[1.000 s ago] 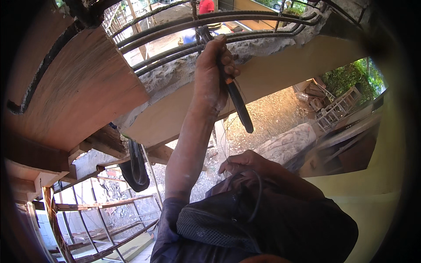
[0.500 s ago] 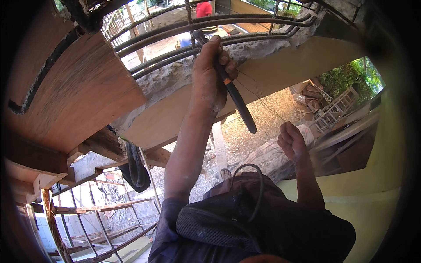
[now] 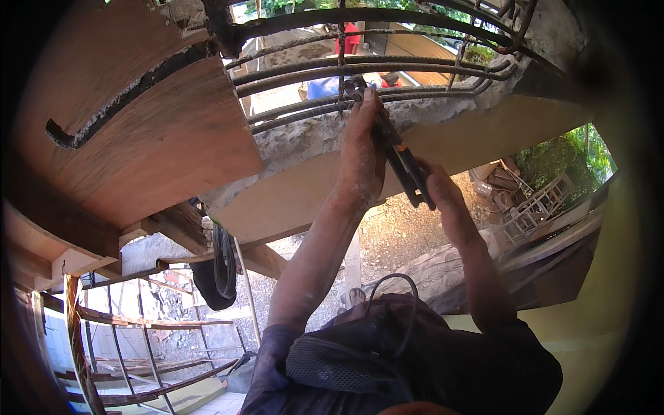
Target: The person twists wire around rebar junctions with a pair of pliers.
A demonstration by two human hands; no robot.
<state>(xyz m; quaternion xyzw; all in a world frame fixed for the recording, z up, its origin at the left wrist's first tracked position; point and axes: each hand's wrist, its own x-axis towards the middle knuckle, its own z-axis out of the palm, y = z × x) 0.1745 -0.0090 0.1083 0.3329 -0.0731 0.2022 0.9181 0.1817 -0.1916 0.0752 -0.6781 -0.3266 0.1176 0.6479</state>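
A pair of black-handled pincers (image 3: 415,181) with orange bands slants down from the rebar. My left hand (image 3: 362,142) is closed around them just below the jaws, thumb pointing up toward the metal head. The head (image 3: 354,88) lies against the lower rebar beside an upright bar; whether the jaws bite on anything I cannot tell. My right hand (image 3: 446,197) is closed at the lower end of one handle, its fingers partly hidden. No wire can be made out in it now. Several long, rusty rebars (image 3: 297,81) run across above a rough concrete edge (image 3: 297,142).
A reddish plywood sheet (image 3: 152,131) with a hooked bar (image 3: 104,123) fills the upper left. Dark straps (image 3: 223,266) hang from timber. Below lie gravel ground (image 3: 394,235), a wooden ladder (image 3: 539,207) and boards. A person in red (image 3: 348,40) is beyond the rebar.
My right hand, earlier apart and holding thin wire, has moved up and left onto the pincers' handle. The handles have parted slightly. The view has shifted, so the scene sits further right.
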